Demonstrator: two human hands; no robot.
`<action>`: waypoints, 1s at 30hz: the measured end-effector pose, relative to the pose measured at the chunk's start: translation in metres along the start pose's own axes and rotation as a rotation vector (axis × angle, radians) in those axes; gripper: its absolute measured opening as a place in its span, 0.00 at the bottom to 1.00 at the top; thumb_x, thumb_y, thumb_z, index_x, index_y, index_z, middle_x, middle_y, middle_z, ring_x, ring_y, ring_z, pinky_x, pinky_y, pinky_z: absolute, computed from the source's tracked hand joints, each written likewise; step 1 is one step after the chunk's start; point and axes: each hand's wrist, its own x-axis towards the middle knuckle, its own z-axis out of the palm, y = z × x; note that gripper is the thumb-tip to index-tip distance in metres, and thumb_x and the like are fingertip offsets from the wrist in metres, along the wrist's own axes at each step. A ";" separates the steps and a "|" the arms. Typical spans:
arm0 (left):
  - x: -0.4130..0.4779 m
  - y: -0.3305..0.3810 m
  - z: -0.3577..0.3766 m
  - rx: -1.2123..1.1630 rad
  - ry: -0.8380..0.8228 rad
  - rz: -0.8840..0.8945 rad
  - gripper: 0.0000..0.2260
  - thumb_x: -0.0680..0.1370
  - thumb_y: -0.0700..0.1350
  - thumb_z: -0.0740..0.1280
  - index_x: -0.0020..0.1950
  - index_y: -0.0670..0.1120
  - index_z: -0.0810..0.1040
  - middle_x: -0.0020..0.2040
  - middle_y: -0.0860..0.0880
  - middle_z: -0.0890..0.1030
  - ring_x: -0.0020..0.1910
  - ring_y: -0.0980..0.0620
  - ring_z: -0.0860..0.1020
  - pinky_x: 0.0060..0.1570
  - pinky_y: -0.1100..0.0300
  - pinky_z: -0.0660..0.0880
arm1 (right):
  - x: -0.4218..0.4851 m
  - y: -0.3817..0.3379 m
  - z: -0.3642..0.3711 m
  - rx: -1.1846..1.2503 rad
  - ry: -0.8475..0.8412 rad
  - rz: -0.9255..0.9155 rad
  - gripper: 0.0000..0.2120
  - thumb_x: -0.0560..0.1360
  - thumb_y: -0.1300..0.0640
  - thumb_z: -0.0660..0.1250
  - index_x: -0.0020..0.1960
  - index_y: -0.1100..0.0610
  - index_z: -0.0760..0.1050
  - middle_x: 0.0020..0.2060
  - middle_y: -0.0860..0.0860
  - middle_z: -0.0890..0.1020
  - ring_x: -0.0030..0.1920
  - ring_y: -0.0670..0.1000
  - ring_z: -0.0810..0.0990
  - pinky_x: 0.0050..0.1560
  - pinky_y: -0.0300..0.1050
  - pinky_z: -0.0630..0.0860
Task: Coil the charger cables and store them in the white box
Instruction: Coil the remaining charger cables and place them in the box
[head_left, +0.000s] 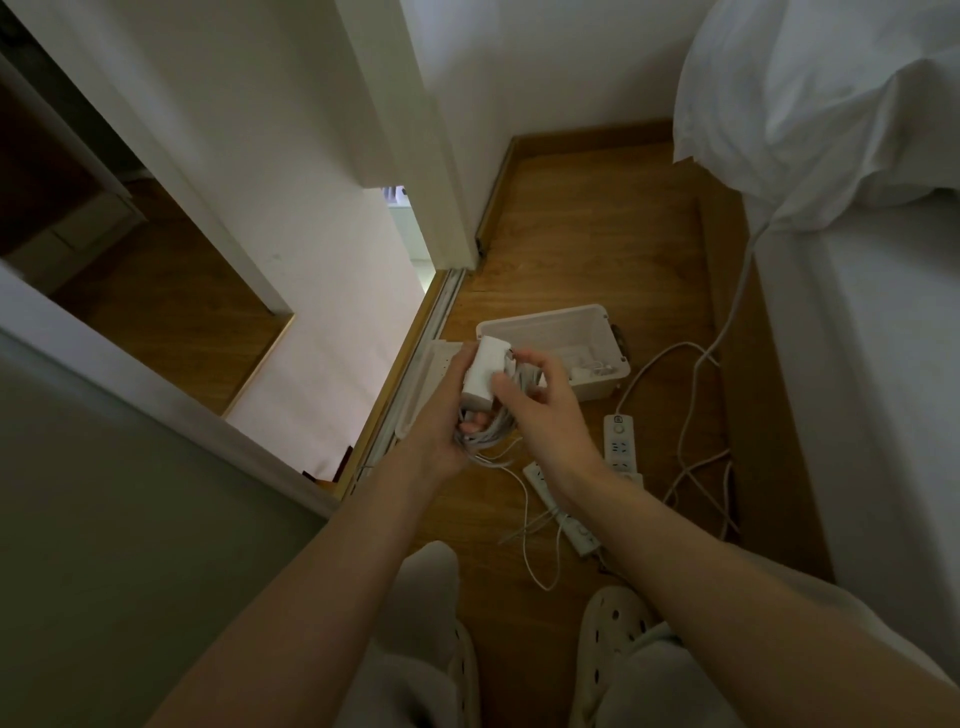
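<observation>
My left hand grips a white charger brick together with its coiled white cable, held above the wooden floor. My right hand pinches the cable loops beside the brick, thumb against the brick's side. A loose cable end trails from the coil down to the floor. Just beyond my hands the white box sits open on the floor, with some small white cable items inside near its right end. Its lid lies to the left, partly hidden by my left hand.
Two white power strips lie on the floor right of my hands, with long white cords looping toward the bed. A sliding door track runs along the left. My slippered feet are at the bottom.
</observation>
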 end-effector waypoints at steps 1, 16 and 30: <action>0.000 -0.001 0.001 0.032 0.004 0.009 0.20 0.77 0.61 0.61 0.47 0.46 0.84 0.42 0.44 0.79 0.34 0.53 0.76 0.31 0.64 0.74 | 0.001 0.002 -0.001 -0.014 0.032 -0.014 0.10 0.78 0.59 0.62 0.59 0.53 0.67 0.52 0.56 0.78 0.45 0.49 0.81 0.38 0.34 0.80; 0.018 -0.010 -0.021 0.016 0.168 -0.007 0.22 0.71 0.64 0.67 0.47 0.45 0.80 0.36 0.48 0.74 0.32 0.55 0.69 0.33 0.64 0.67 | -0.032 -0.024 0.016 -0.374 -0.050 -0.335 0.10 0.79 0.68 0.56 0.44 0.54 0.67 0.45 0.59 0.75 0.45 0.54 0.76 0.39 0.31 0.74; 0.008 0.011 -0.013 -0.346 -0.092 -0.012 0.19 0.74 0.59 0.62 0.45 0.44 0.80 0.38 0.48 0.74 0.20 0.59 0.70 0.17 0.72 0.65 | 0.015 -0.017 -0.024 0.378 0.384 0.329 0.06 0.79 0.60 0.60 0.44 0.61 0.72 0.34 0.52 0.75 0.34 0.46 0.75 0.33 0.37 0.78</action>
